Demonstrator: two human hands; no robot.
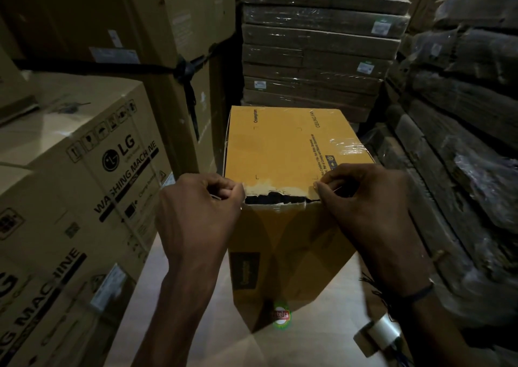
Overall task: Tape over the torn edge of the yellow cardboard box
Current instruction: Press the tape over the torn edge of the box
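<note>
In the head view we see the yellow cardboard box (291, 153) in the middle of the scene, standing on a pale floor (179, 296). Its long axis runs from near to far, away from us. On its top we can read "Crompton" at the far left and "CEILING FAN" at the far right; the smaller lines along the right side are too small to read. Clear tape (346, 146) shines on the right top edge. The torn edge (276, 194) is the near top edge, where the paper is ripped and a dark gap shows.

Our left hand (201, 212) is at the left end of this tear, its fingers (224, 188) curled and pinching something thin; we cannot tell for sure if it is tape. Our right hand (367, 201) is at the right end, its fingers curled and pinching a pale strip at the box corner.

On the left, brown cartons (92, 170) read "LG" and "WASHING MACHINE". A tape roll (382, 331) lies at the near right. Behind the box stands a stack of wrapped flat cartons (316, 55).
</note>
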